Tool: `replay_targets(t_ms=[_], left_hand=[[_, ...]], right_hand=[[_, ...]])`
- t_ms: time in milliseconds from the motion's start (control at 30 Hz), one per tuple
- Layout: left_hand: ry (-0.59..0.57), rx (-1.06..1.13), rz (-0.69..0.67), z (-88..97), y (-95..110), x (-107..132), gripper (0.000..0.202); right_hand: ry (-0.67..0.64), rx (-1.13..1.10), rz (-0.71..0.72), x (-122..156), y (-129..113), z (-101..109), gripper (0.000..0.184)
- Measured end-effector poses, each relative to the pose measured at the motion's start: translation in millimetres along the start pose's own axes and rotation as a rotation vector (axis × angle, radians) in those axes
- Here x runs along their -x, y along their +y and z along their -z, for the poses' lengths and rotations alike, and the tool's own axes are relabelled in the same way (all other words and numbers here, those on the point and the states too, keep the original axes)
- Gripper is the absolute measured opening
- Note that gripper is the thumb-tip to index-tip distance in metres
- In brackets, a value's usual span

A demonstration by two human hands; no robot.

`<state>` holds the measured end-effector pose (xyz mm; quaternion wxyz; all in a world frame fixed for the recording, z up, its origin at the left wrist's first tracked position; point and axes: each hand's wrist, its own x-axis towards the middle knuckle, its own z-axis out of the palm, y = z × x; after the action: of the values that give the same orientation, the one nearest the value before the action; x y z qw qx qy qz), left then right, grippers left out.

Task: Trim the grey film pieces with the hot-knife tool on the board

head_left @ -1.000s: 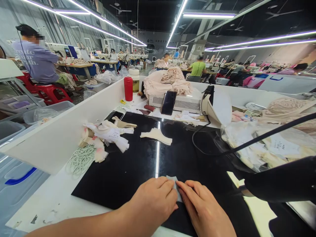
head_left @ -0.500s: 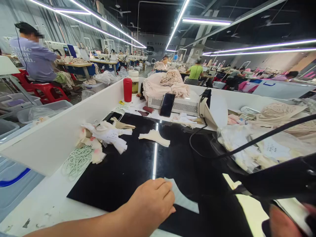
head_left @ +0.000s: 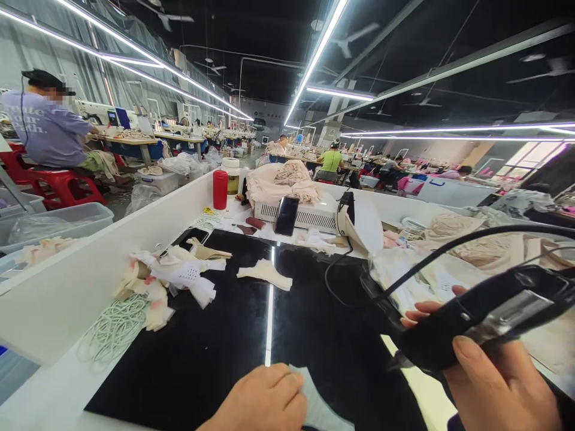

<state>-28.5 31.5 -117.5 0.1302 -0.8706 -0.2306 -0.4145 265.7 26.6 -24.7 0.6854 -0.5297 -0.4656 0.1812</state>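
Left hand (head_left: 260,398), fingers together and pressed flat, pins pale fabric piece (head_left: 321,407) at near table (head_left: 202,359) edge; right hand (head_left: 498,383) fingers wrapped round black corded tool (head_left: 476,317), raised alongside; positioning step, next needs tool lowered clear of fingers.

Red bottle (head_left: 220,189), propped phone (head_left: 286,215), coiled green cord (head_left: 114,326), fabric scraps (head_left: 179,272)

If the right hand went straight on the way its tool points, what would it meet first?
Probably the black mat: the right hand aims the black tool left and downward, toward the pale fabric piece under the left hand. Its height above the mat is unclear.
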Motion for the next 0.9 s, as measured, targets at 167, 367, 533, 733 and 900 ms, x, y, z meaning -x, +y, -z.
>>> replay_targets(t_ms=[167, 367, 533, 733, 900], left_hand=[[-0.057, 0.014, -0.016, 2.6, 0, 2, 0.043], [-0.315, 0.034, -0.058, 22.0, 6, -5, 0.034], [-0.287, 0.062, -0.060, 26.2, 9, -9, 0.034], [-0.265, 0.052, -0.010, 27.7, 9, -10, 0.038], [-0.289, 0.051, 0.015, 28.5, 9, -8, 0.035]], right_hand=[[-0.044, -0.154, -0.054, 5, -24, -32, 0.062], [-0.194, -0.268, 0.016, 22, -51, -71, 0.057], [-0.270, -0.358, 0.085, 37, -55, -97, 0.043], [-0.277, -0.434, 0.122, 45, -46, -113, 0.044], [-0.272, -0.396, 0.153, 49, -33, -114, 0.039]])
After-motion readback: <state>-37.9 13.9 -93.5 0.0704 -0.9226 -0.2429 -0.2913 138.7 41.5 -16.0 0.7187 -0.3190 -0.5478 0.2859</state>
